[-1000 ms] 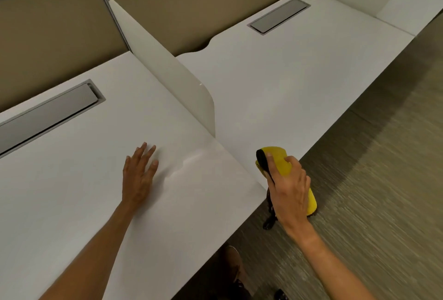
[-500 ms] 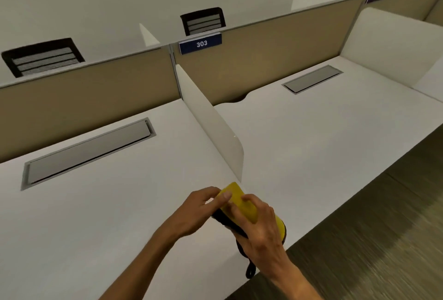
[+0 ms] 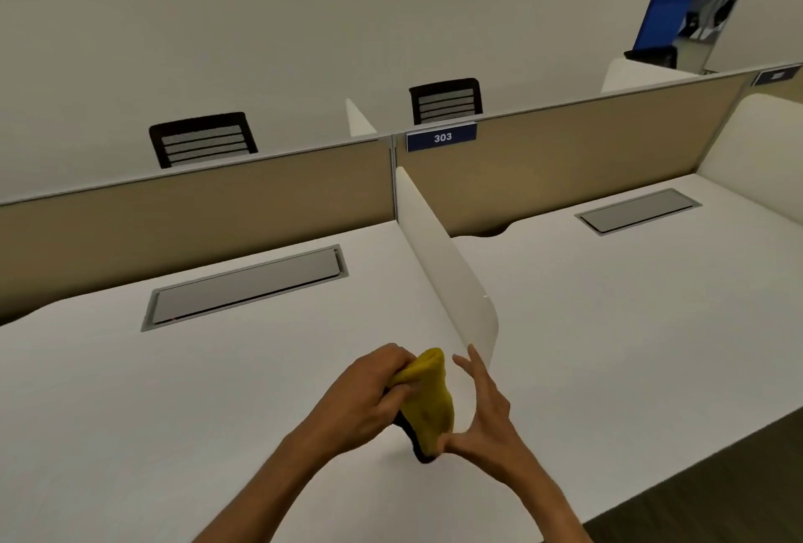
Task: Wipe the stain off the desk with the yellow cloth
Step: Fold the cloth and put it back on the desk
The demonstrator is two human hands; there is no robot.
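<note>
Since half a second ago the yellow cloth [image 3: 428,403] has passed to my left hand [image 3: 369,401], which clenches its upper end at lower centre, above the desk [image 3: 217,412]. My right hand [image 3: 482,425] has opened, heel touching the cloth. I see no stain, so I may wipe the wrong patch. Upper-centre sign [image 3: 442,137] reads "303".

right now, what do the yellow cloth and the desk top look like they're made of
Yellow cloth: soft matte fabric, perhaps microfibre with a dark backing; it bunches in the left hand. Desk: hard, smooth white surface, probably laminate; even colour, faint sheen, no grain.
</note>
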